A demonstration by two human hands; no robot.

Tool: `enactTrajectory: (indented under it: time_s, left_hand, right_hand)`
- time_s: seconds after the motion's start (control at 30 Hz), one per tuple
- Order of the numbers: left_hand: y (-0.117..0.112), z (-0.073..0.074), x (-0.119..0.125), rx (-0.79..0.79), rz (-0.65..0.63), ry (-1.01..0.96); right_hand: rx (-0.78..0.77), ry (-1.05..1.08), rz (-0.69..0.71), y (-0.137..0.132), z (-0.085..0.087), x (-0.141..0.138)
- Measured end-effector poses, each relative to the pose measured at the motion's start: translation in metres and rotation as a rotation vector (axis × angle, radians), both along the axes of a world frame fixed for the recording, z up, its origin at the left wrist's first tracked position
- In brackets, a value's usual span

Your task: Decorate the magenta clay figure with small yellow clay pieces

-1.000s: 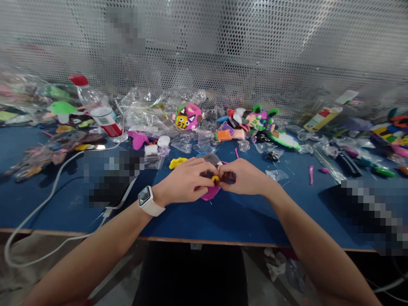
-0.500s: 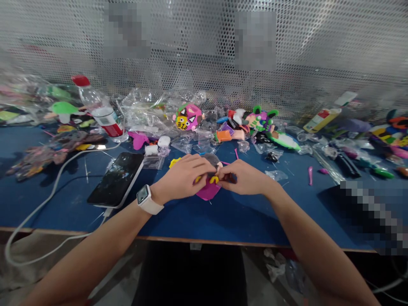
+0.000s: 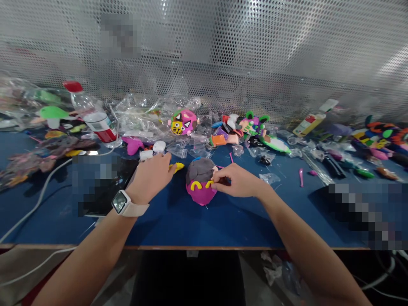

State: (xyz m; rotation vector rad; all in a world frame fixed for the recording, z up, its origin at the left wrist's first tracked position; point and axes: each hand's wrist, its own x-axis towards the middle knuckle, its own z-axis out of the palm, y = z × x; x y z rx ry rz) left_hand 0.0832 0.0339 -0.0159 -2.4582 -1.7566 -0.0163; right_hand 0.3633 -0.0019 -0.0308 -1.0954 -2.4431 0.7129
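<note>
- The bottle [image 3: 101, 126] with the red cap carries a red and white label, its print too small and blurred to read.
- A yellow container [image 3: 308, 124] leans near the mesh wall [image 3: 178, 46]; its label shows red and pale patches, no word legible.
- No writing can be made out on the dark screen of the white-strapped watch [image 3: 121, 202] on the left wrist; blurring partly covers the phone [image 3: 110, 187] beside it.
- The left hand [image 3: 151, 175] has moved off the round clay piece [image 3: 200, 177] since half a second ago and now lies well to its left, fingers bent, tips at the yellow clay lump [image 3: 179, 166]; whether they grip it cannot be told.
- With that hand away, the piece's grey top and magenta lower part show more fully, and both yellow arcs [image 3: 195, 185] on its front are in view.
- The right hand [image 3: 215, 179] remains at the piece's right side, thumb and forefinger close together by the right-hand arc; whether they pinch it or only touch it cannot be told.
- The round piece sits on the blue table [image 3: 204, 227], between the two hands.
- The view has shifted slightly; the pink clay head [image 3: 185, 122] behind appears a little lower.
</note>
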Motion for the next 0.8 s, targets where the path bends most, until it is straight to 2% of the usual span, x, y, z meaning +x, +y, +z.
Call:
enactTrajectory:
  time_s: [0.1,0.2,0.33,0.43,0.57,0.63,0.7,0.8]
  left_hand:
    - [-0.003,-0.001,0.003,-0.064,-0.051,0.015]
    - [-0.005,-0.003,0.006,-0.057,-0.109,0.021]
    - [-0.006,-0.006,0.011,0.029,-0.117,-0.022]
    - [-0.005,-0.007,0.014,0.107,-0.135,-0.081]
    - [-0.004,-0.008,0.017,0.233,-0.23,-0.18]
    - [-0.004,-0.008,0.018,0.286,-0.302,-0.261]
    - [-0.004,-0.008,0.019,0.331,-0.389,-0.351]
    - [-0.007,-0.009,0.022,0.368,-0.558,-0.438]
  right_hand:
    - [0.027,0.007,-0.015,0.0,-0.003,0.0]
    - [0.082,0.02,-0.043,0.0,-0.008,0.0]
    - [0.164,0.135,-0.077,-0.001,-0.01,-0.001]
    - [0.204,0.174,-0.039,0.0,-0.009,-0.003]
    - [0.183,0.208,-0.001,0.0,-0.009,-0.006]
    - [0.219,0.26,-0.066,0.0,-0.011,-0.007]
    - [0.302,0.327,-0.187,0.0,-0.013,-0.008]
    - [0.412,0.401,-0.332,-0.001,-0.015,-0.011]
